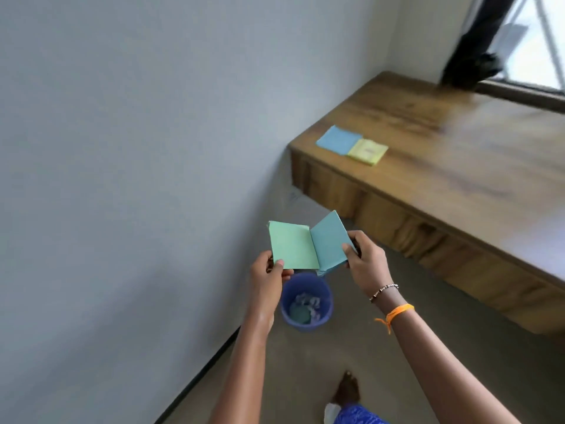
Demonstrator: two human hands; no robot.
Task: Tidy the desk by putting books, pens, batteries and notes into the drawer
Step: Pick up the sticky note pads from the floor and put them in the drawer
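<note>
You hold a pad of sticky notes (pixel 308 247) open like a small book, up in the air over a round blue plastic bin (pixel 306 302). Your left hand (pixel 267 276) pinches the smooth green sheet, and your right hand (pixel 367 264) fingers curl round the blue part. Two more flat square pads, blue (pixel 338 139) and yellow (pixel 368 151), lie touching on the shiny wooden counter (pixel 458 166). The yellow one has writing too blurry to read. The stuff in the bin is hard to make out.

Blue bin (pixel 306 302) holding scraps on the floor; dark curtain (pixel 477 44) by the window (pixel 532 41).
</note>
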